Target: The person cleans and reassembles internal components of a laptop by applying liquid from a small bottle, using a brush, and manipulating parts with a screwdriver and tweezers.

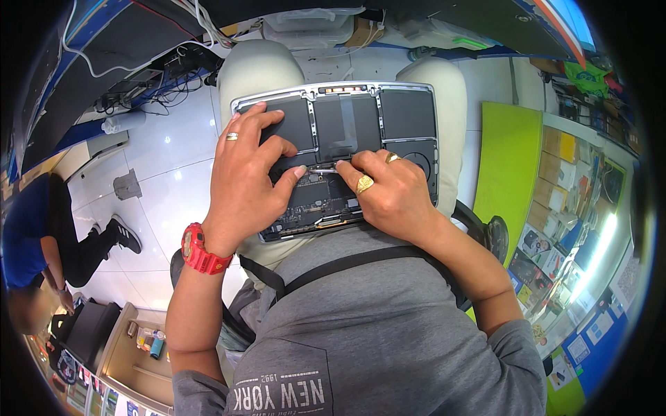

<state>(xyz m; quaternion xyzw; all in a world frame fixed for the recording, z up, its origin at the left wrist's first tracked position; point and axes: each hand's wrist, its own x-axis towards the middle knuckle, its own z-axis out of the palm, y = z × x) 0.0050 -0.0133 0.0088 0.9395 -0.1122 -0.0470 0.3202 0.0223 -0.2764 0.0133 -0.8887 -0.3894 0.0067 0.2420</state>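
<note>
An opened laptop lies across my thighs with its inside facing up, showing dark battery cells and a circuit board. My left hand rests over its left side, fingers spread on the battery cells and thumb reaching to the middle. From the right, my right hand has its thumb and fingers closed on a slim silver metal tool, which lies flat along the upper edge of the board. The tool's left end comes near my left thumb; its exact kind is too small to make out.
A workbench with tangled cables stands ahead on the left. At left a person in blue sits near an open drawer. A green panel and a lit glass display case stand on the right.
</note>
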